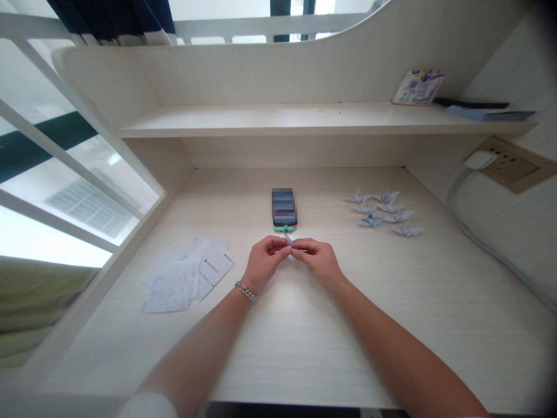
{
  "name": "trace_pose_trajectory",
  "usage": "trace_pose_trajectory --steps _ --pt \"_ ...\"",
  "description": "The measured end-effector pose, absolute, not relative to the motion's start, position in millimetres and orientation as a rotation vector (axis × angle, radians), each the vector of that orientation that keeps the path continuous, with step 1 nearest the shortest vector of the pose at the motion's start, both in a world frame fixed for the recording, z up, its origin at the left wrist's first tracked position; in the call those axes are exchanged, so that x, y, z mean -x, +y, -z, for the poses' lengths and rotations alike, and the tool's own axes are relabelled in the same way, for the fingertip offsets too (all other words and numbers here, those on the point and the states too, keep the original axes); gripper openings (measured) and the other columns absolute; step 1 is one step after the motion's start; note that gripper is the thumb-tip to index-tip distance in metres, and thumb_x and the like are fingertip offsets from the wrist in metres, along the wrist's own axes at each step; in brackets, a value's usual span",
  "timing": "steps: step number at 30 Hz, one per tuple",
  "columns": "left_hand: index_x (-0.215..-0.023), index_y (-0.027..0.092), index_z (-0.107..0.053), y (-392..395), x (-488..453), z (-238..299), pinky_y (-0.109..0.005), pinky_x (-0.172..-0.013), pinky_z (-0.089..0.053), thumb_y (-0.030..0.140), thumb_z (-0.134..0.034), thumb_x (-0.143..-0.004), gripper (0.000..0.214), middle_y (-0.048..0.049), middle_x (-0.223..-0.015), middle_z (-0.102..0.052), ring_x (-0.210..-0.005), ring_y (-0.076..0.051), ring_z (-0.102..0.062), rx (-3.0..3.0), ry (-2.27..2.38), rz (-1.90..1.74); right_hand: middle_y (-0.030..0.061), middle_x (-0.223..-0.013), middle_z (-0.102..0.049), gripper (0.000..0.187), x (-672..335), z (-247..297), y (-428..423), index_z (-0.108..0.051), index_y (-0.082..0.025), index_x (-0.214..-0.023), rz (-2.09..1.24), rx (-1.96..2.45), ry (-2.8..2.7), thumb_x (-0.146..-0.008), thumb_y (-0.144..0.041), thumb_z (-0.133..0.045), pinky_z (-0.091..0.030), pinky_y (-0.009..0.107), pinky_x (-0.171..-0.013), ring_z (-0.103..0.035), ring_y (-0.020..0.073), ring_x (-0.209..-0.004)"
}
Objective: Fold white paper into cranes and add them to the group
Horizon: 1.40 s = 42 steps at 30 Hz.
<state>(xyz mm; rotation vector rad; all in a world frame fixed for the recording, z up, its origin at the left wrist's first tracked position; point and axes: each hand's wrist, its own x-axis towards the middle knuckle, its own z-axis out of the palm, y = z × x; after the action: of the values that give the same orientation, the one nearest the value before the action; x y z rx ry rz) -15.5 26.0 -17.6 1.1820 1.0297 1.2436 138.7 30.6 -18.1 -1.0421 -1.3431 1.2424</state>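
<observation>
My left hand (264, 261) and my right hand (317, 259) meet over the middle of the pale wooden desk (304, 337). Both pinch a small folded piece of paper (289, 240) between their fingertips; only a tip of it shows above the fingers. The left wrist wears a metal bracelet (245, 291). Just beyond the hands a phone (284, 208) stands propped on a green stand. Several folded paper cranes (383, 212) lie in a cluster at the right rear of the desk.
Loose printed paper sheets (187, 276) lie on the desk to the left. A shelf (304, 119) above carries a small carton (418, 87) and flat items. A plug and cable (478, 159) run from a wall socket on the right.
</observation>
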Motion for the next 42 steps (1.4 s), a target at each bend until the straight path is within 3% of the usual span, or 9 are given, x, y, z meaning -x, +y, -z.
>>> trace_pose_trajectory --steps 17,42 --pt "-0.084 0.013 -0.064 24 14 15 -0.03 -0.072 -0.048 0.032 -0.065 -0.069 0.024 -0.0076 -0.083 -0.066 -0.076 -0.016 -0.06 -1.282 1.163 -1.25 0.0064 -0.082 -0.067 0.024 -134 20 28 -0.065 -0.018 -0.084 -1.221 1.066 -1.33 -0.07 -0.037 -0.062 -0.049 0.03 -0.063 -0.06 0.0186 -0.071" --pt "-0.082 0.014 -0.06 17 5 7 -0.026 -0.07 -0.047 0.027 -0.064 -0.071 0.017 -0.005 -0.08 -0.063 -0.074 -0.014 -0.058 -1.342 1.099 -1.305 0.0041 -0.075 -0.065 0.021 -131 14 26 -0.065 -0.019 -0.075 -1.173 1.063 -1.225 -0.064 -0.037 -0.069 -0.05 0.031 -0.066 -0.06 0.018 -0.071"
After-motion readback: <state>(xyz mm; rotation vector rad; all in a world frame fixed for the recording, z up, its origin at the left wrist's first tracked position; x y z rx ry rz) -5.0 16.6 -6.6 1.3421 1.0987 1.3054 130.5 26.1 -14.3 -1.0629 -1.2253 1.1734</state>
